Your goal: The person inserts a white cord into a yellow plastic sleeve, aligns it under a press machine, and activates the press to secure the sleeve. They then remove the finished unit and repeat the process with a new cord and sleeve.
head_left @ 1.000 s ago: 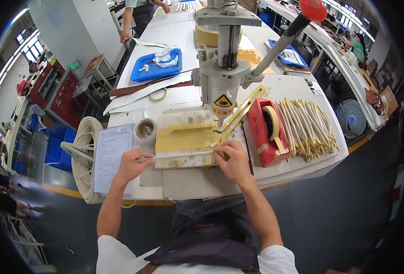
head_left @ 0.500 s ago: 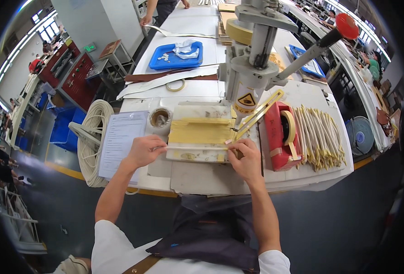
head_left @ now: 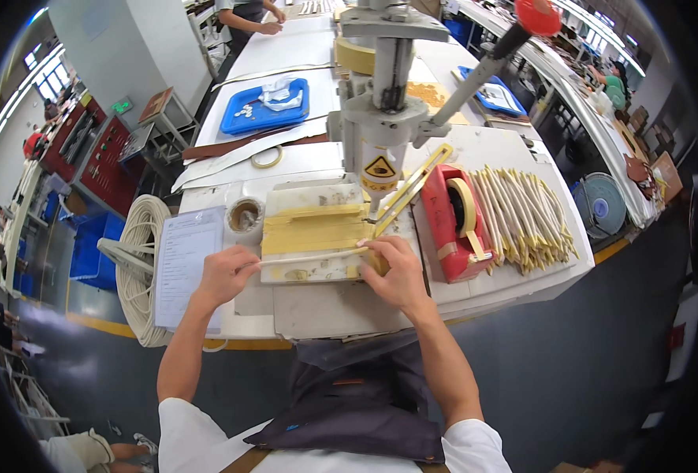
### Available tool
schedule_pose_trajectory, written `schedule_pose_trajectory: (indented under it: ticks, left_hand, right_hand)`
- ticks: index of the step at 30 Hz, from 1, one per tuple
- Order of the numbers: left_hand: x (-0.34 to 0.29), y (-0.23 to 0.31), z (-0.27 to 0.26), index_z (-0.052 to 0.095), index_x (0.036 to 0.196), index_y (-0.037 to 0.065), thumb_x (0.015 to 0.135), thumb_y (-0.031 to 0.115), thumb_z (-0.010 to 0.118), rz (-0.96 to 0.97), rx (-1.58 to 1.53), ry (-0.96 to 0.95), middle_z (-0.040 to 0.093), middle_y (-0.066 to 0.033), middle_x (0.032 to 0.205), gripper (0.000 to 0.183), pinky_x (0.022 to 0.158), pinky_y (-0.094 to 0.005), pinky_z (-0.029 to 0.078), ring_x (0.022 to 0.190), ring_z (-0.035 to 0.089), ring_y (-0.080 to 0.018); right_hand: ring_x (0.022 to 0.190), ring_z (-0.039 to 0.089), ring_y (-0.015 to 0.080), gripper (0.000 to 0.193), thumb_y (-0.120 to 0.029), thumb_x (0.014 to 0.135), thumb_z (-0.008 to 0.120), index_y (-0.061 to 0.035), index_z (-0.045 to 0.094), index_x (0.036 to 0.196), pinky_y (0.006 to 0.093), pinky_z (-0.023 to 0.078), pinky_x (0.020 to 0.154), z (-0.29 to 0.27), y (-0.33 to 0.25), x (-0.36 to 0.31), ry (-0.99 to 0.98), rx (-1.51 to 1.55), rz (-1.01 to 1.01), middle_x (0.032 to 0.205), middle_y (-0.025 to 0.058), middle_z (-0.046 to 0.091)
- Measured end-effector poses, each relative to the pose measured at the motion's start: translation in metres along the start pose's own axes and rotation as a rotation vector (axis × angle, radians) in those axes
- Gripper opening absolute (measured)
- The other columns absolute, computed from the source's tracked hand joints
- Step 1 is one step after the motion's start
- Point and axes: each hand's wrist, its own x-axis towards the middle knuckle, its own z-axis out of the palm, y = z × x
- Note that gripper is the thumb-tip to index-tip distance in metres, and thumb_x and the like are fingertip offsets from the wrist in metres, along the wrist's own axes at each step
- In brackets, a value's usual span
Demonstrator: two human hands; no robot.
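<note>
Both my hands hold one thin cream tube (head_left: pixel 309 257) laid flat across the front of a tape-covered work block (head_left: pixel 313 232). My left hand (head_left: pixel 224 273) pinches its left end beside a paper sheet (head_left: pixel 182 260). My right hand (head_left: pixel 396 268) grips its right end, just below the tip of a grey lever press (head_left: pixel 380 126) with a red knob (head_left: pixel 536 14). A yellow ruler (head_left: pixel 412 186) leans against the press.
A red tape dispenser (head_left: pixel 451 225) and a pile of several cream tubes (head_left: pixel 522 217) lie to the right. A small cup (head_left: pixel 245 214) and a coil of white tubing (head_left: pixel 137 260) are on the left. Blue trays (head_left: pixel 264 110) sit further back; another person (head_left: pixel 246 12) stands at the far end.
The view has shifted a little. My right hand slid from the block's middle to its right front corner; my left hand stays on the tube's left end.
</note>
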Motion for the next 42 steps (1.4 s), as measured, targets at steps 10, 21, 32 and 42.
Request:
schedule_pose_trajectory:
  ticks: [10,21,32,42]
  left_hand:
    - [-0.057,0.064,0.005,0.071,0.086,-0.003,0.084,-0.002,0.071,-0.052,-0.369,0.113,0.068,-0.0119,0.081,0.002,0.065,-0.0327,0.052,0.070,0.066,-0.0232]
    - [-0.076,0.161,0.073,0.072,0.095,-0.007,0.094,0.002,0.071,-0.221,-1.125,-0.109,0.067,-0.0110,0.089,0.009,0.061,-0.0250,0.053,0.066,0.066,-0.0147]
    - [-0.078,0.166,0.074,0.072,0.100,-0.003,0.096,0.007,0.072,-0.435,-1.203,-0.177,0.068,-0.0059,0.080,0.011,0.061,-0.0244,0.050,0.065,0.063,-0.0108]
    - [-0.050,0.185,0.065,0.072,0.097,-0.004,0.097,0.008,0.070,-0.443,-1.126,-0.238,0.067,-0.0050,0.078,0.012,0.053,-0.0213,0.047,0.061,0.061,-0.0077]
  right_hand:
    - [0.069,0.069,0.0185,0.022,-0.016,0.086,0.074,0.0013,0.077,0.099,0.0299,0.053,0.058,-0.186,-0.017,0.017,0.019,-0.208,0.441,0.087,0.0144,0.073]
    - [0.062,0.072,0.0181,0.024,-0.017,0.082,0.075,0.0064,0.073,0.088,0.0256,0.055,0.054,-0.200,-0.002,0.049,-0.266,0.372,1.092,0.079,0.0087,0.069]
    - [0.113,0.068,0.0220,0.021,-0.014,0.097,0.069,0.0077,0.071,0.100,0.0350,0.058,0.092,-0.176,0.001,-0.043,0.231,0.859,0.806,0.123,0.0190,0.066]
    - [0.100,0.066,0.0154,0.017,-0.005,0.090,0.075,0.0030,0.072,0.076,0.0293,0.047,0.087,-0.161,0.025,-0.063,0.241,0.298,0.609,0.116,0.0165,0.069]
